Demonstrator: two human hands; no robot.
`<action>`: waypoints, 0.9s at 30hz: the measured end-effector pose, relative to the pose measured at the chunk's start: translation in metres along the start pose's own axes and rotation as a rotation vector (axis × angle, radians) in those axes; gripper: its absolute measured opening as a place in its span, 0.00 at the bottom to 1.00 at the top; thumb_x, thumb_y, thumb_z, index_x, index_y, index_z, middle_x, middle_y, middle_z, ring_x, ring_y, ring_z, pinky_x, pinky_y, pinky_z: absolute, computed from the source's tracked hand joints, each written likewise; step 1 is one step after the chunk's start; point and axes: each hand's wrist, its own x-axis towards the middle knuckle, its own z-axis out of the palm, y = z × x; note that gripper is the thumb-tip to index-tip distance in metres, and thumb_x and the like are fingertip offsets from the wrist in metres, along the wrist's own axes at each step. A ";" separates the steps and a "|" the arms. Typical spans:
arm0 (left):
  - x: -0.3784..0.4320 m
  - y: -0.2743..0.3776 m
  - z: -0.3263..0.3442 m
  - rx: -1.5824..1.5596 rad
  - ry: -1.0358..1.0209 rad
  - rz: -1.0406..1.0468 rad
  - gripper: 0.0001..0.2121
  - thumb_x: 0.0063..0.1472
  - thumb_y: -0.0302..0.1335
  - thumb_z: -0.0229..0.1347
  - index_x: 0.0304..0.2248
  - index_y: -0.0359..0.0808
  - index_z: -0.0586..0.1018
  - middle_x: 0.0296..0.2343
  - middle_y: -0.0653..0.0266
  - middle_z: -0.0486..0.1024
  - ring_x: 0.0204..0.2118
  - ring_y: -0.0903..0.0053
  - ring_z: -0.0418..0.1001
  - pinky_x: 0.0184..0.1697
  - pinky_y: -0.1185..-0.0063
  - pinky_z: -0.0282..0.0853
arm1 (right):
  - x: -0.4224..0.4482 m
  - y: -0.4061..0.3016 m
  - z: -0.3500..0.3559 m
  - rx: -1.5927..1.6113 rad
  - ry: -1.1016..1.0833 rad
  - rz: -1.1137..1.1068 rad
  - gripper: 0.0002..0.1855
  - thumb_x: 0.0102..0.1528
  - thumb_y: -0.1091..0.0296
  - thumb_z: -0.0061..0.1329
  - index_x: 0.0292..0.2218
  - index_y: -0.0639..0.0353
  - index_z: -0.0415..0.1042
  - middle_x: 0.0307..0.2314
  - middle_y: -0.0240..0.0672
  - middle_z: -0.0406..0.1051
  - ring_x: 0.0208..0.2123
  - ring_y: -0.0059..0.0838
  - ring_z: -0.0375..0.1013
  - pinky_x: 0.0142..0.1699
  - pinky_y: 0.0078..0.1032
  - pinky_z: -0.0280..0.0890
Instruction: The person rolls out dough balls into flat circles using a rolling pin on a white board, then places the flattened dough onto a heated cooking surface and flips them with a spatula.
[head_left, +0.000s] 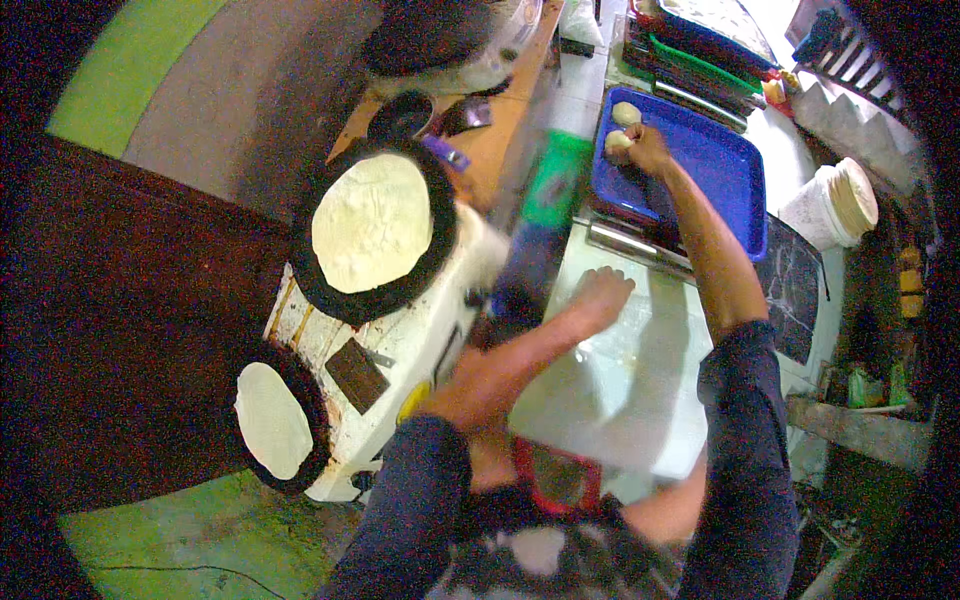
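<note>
In the blue plastic tray (712, 157), my right hand (646, 150) has its fingers closed around a pale dough ball (619, 140). Just beyond it, a second dough ball (626, 113) lies near the tray's corner. My left hand (606, 294) is over the white work board (622, 375), close to the tray's near side. Its fingers are bent, and their undersides are hidden. To the left, one flat dough round (373, 223) lies on a black griddle (444, 202). Another flat dough round (274, 421) covers much of a second dark griddle (321, 420).
Both griddles sit on a white stove (427, 315), with a brown block (358, 376) between them. Behind are a dark pan (401, 116) and a larger blackened vessel (427, 37). A white bucket (825, 206) stands right of the tray. A red-rimmed container (595, 484) is close to my body.
</note>
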 end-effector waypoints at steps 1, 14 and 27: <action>-0.001 -0.002 0.004 0.039 0.073 -0.009 0.13 0.49 0.23 0.48 0.37 0.33 0.72 0.33 0.53 0.71 0.38 0.59 0.68 0.40 0.64 0.64 | -0.023 -0.005 -0.002 -0.006 -0.002 0.001 0.20 0.37 0.58 0.63 0.29 0.57 0.70 0.29 0.31 0.72 0.30 0.20 0.70 0.37 0.20 0.65; 0.005 0.089 -0.151 0.051 0.682 0.108 0.06 0.51 0.23 0.47 0.31 0.35 0.70 0.26 0.55 0.69 0.31 0.58 0.67 0.34 0.65 0.63 | -0.318 0.082 0.012 -0.011 -0.361 -0.153 0.21 0.47 0.58 0.50 0.40 0.62 0.68 0.41 0.50 0.66 0.45 0.47 0.65 0.48 0.37 0.61; -0.050 0.110 -0.138 0.168 0.609 0.216 0.05 0.50 0.26 0.49 0.29 0.37 0.72 0.25 0.56 0.70 0.32 0.61 0.68 0.34 0.66 0.63 | -0.344 0.056 0.057 -0.594 -0.024 -0.235 0.47 0.50 0.36 0.35 0.58 0.64 0.40 0.58 0.46 0.37 0.61 0.42 0.34 0.61 0.46 0.28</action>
